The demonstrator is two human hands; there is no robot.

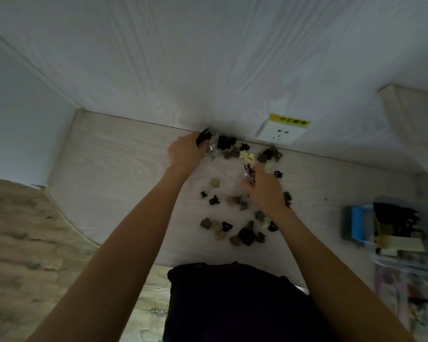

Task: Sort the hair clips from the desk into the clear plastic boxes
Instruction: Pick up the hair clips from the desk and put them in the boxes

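Observation:
Several small hair clips in black, brown and cream lie scattered on the pale wooden desk (109, 169), with a pile (235, 149) against the back wall and another group (235, 230) nearer me. My left hand (185, 151) is closed around black clips at the back of the desk, next to a crinkled clear wrapper (214, 146). My right hand (263, 188) pinches a small black clip with a bit of clear wrapper at its fingertips. At the right edge stands a clear plastic box (400, 230) with dark and cream clips inside.
A white wall socket (279, 134) with a yellow label sits just above the desk's back edge. A blue-handled item (358, 223) lies beside the box. My dark clothing (232, 304) is at the desk's front edge; wood-pattern floor shows at left.

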